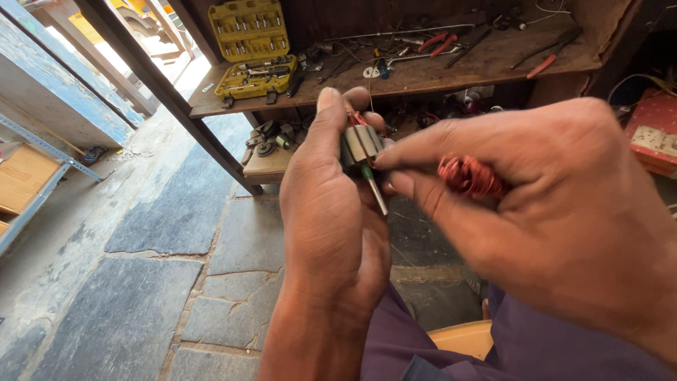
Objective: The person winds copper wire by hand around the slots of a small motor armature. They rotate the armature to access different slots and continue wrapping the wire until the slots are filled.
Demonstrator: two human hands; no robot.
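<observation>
My left hand (331,212) is raised in the middle of the view, fingers wrapped around a small motor armature (362,144) with a grey slotted core and a thin steel shaft pointing down. My right hand (564,212) comes in from the right. Its thumb and forefinger pinch at the armature's core, and a loose bundle of reddish copper wire (469,175) sits in its curled fingers. The far side of the armature is hidden behind my left fingers.
A wooden workbench (486,67) ahead carries a yellow socket-set case (250,46), red-handled pliers (437,42) and loose tools. A lower shelf (271,162) holds small metal parts. Stone floor slabs (183,212) lie to the left, and an orange stool edge (462,339) shows below.
</observation>
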